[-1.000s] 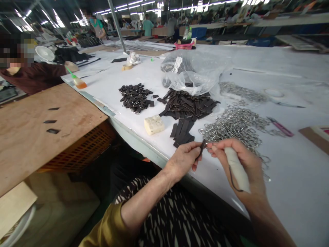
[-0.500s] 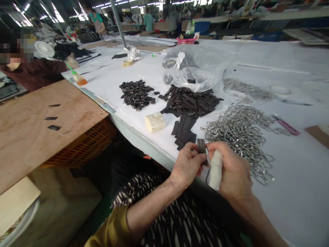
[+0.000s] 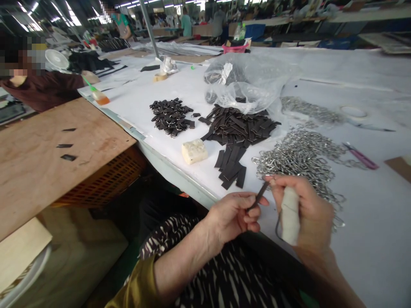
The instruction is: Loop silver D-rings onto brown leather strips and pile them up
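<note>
Between its thumb and fingers, my left hand [image 3: 229, 218] pinches a short dark strip [image 3: 259, 196], tilted edge-on to me. My right hand [image 3: 313, 209] is closed, its fingertips at the strip's upper end by a small piece of metal, probably a wire ring, mostly hidden. A tool with a white-wrapped handle [image 3: 290, 216] and a thin curved dark part rests in the right palm. Beyond my hands lie loose dark strips [image 3: 231, 164] and a heap of metal wire rings [image 3: 293, 156]. Dark strips looped on rings [image 3: 171, 117] form a pile further left.
A cream block [image 3: 194, 151] sits near the table edge. Behind the strip pile lies a clear plastic bag [image 3: 253, 79]. A pink cutter [image 3: 361, 156] and a tape roll [image 3: 353, 111] are at right. A co-worker in a brown top [image 3: 48, 90] sits at left beside a wooden board [image 3: 64, 179].
The strip has turned from face-on to edge-on. My right hand has shifted right and slightly down with the white-wrapped tool, and the left hand's fingers have spread a little.
</note>
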`<state>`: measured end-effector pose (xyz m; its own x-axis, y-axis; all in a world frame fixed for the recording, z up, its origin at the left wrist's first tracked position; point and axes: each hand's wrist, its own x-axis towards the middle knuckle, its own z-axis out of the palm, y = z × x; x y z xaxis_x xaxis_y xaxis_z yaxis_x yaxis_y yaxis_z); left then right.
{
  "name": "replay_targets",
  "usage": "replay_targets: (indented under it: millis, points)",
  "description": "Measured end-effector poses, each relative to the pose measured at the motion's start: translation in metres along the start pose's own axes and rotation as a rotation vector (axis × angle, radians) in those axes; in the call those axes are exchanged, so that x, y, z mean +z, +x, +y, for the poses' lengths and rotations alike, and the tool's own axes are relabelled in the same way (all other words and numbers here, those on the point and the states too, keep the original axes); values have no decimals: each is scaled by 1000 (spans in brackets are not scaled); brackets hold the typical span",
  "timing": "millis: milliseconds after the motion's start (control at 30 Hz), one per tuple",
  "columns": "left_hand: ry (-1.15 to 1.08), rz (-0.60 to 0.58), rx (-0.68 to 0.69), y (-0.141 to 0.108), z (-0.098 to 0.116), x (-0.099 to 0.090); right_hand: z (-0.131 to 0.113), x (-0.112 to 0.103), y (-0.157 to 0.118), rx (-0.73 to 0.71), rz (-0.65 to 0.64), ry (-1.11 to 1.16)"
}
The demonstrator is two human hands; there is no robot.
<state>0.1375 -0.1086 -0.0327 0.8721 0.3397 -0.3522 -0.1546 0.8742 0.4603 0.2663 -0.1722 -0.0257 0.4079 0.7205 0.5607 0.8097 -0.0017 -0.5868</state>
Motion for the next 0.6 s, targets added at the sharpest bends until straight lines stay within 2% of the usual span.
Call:
replay_targets:
  millis: [200, 333, 433, 533, 600]
  points:
    - [-177, -44, -59, -6, 0, 2, -4, 1, -1, -17, 3, 116]
    - [-196, -32, -41, -6, -2, 4, -3, 4, -5, -66, -47, 51]
    - [-147, 89, 43, -4, -4, 9, -1, 8, -7, -134, -143, -47]
    - [-26, 238, 130, -4, -6, 14, 2, 11, -7, -211, -161, -150]
    - [105, 271, 183, -5, -7, 15, 2, 12, -5, -251, -163, -177]
